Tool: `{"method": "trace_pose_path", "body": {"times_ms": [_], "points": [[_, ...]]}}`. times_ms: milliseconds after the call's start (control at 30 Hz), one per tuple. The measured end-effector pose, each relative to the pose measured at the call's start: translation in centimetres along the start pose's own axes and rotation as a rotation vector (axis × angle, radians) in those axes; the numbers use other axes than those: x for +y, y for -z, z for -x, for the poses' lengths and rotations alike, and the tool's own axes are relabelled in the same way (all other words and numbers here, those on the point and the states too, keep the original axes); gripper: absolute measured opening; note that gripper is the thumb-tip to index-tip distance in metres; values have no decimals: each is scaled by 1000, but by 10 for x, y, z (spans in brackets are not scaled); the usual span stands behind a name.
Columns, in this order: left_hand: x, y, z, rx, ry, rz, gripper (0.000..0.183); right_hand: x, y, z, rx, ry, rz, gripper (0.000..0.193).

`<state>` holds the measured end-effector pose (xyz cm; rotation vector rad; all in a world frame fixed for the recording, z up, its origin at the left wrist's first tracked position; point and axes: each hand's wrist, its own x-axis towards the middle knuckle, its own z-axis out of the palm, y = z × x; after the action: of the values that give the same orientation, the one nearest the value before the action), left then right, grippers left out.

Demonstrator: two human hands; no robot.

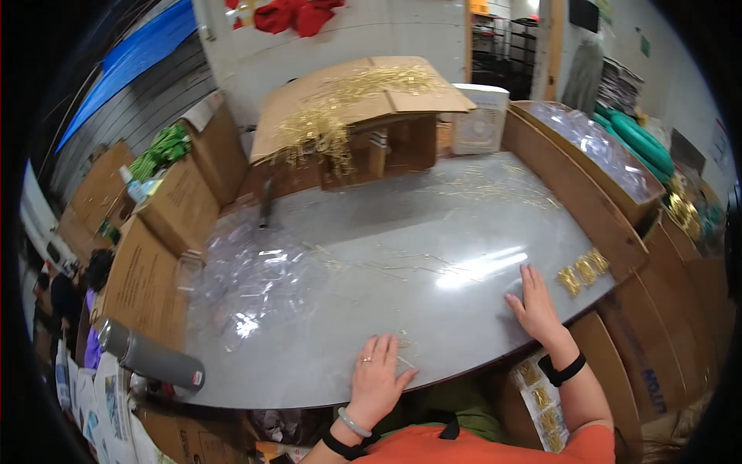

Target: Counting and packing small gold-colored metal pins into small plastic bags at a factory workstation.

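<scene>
My left hand (378,378) lies flat near the front edge of the grey table (371,301), fingers stretched out and holding nothing. A few thin gold strands (406,357) lie beside its thumb. Farther right, my right hand (535,309) rests open, thumb apart from the fingers, with nothing in it. Several small gold bundles (585,271) sit in a row just right of that hand, not touching it. Loose gold strands (421,267) are scattered across the middle of the table. To the left spreads a heap of clear plastic packaging (251,282).
A cardboard box (363,120) at the back carries a pile of gold strands (317,127). A grey bottle (151,357) lies at the left front. Cardboard boxes (143,271) wall the left side; a carton of clear plastic (595,151) stands at the right.
</scene>
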<state>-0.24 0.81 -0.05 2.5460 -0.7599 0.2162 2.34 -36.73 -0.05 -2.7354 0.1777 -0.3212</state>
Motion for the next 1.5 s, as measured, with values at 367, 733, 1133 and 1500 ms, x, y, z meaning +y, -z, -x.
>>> {"method": "trace_pose_path", "body": {"times_ms": [367,733,1133,1500], "points": [[-13,2,8,46,-13,-37,78,-120,-72,-106,-389,435,151,87],[-14,6,1,7,74,-146,87,-240,-114,-173,-290,784,-272,46],[-15,9,-2,-27,62,-105,86,-281,-180,-234,-417,1017,-1,56],[-13,2,0,-32,83,-155,90,-176,-88,-115,-510,1056,-254,49]]}}
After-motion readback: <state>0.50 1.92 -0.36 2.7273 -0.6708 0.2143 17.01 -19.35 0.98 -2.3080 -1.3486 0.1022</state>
